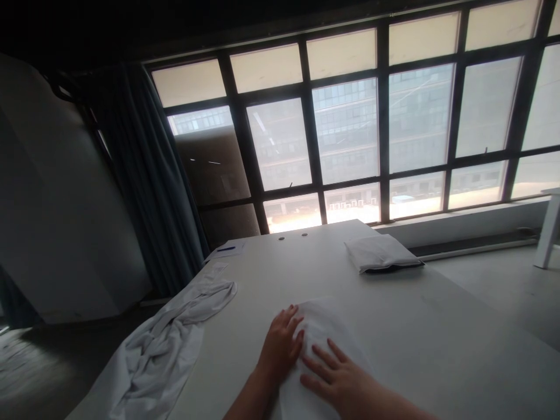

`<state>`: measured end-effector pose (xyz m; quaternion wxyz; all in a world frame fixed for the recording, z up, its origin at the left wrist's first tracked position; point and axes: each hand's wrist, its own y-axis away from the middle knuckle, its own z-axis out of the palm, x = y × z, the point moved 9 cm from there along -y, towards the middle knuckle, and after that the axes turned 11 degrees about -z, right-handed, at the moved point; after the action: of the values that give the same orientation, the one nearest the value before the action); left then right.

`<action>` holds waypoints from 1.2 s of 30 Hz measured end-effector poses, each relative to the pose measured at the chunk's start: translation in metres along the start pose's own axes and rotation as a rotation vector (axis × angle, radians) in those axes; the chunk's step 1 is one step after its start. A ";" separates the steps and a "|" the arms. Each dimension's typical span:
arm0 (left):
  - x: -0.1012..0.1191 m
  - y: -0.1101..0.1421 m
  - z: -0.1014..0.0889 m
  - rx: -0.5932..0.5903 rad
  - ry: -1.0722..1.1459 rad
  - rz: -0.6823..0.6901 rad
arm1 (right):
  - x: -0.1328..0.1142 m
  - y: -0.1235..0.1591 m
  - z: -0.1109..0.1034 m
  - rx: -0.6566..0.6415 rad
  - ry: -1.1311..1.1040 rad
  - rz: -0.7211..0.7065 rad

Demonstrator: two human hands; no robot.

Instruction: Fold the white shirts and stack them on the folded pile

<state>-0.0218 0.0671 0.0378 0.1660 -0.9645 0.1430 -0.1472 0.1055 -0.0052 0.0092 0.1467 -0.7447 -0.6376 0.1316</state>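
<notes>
My left hand [280, 344] lies at the left edge of a white folded cloth [326, 329], its fingers spread and touching the fabric. My right hand [335, 373] rests flat on the same cloth, fingers apart, with neither hand gripping it. The cloth lies on a white table [420, 303] near its front. To my left, a crumpled white garment [161, 350] spreads over the table's left edge and hangs down. Farther back, a folded white cloth [380, 254] sits on a dark layer.
A sheet of paper with a blue pen [226, 249] lies at the far left corner of the table. Behind the table stand a large gridded window [345, 134] and a dark curtain [153, 175]. A white table leg [546, 233] stands at the right.
</notes>
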 end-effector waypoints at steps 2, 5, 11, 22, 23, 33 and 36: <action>0.015 0.006 0.004 -0.101 0.064 0.105 | 0.019 0.010 -0.011 -0.050 -0.158 0.070; 0.026 0.014 0.013 -0.255 0.096 0.170 | 0.060 0.032 -0.016 -0.115 -0.266 0.247; 0.017 0.014 0.020 -0.390 0.136 0.191 | 0.138 0.092 -0.010 -0.102 -0.200 0.675; 0.028 0.012 0.030 -0.085 0.109 0.364 | 0.119 0.083 -0.011 -0.070 -0.149 0.546; 0.031 0.013 0.029 -0.061 0.106 0.392 | 0.113 0.078 -0.015 -0.041 -0.148 0.512; 0.056 0.021 0.027 -0.128 0.139 0.384 | 0.062 0.029 -0.019 0.112 -0.128 0.271; 0.057 0.017 0.018 -0.120 0.172 0.295 | 0.057 0.026 -0.029 0.173 -0.083 0.247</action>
<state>0.0321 0.0378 0.0289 0.1151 -0.9251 0.3051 -0.1946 0.1489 0.0457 0.0257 0.1665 -0.7961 -0.5329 0.2335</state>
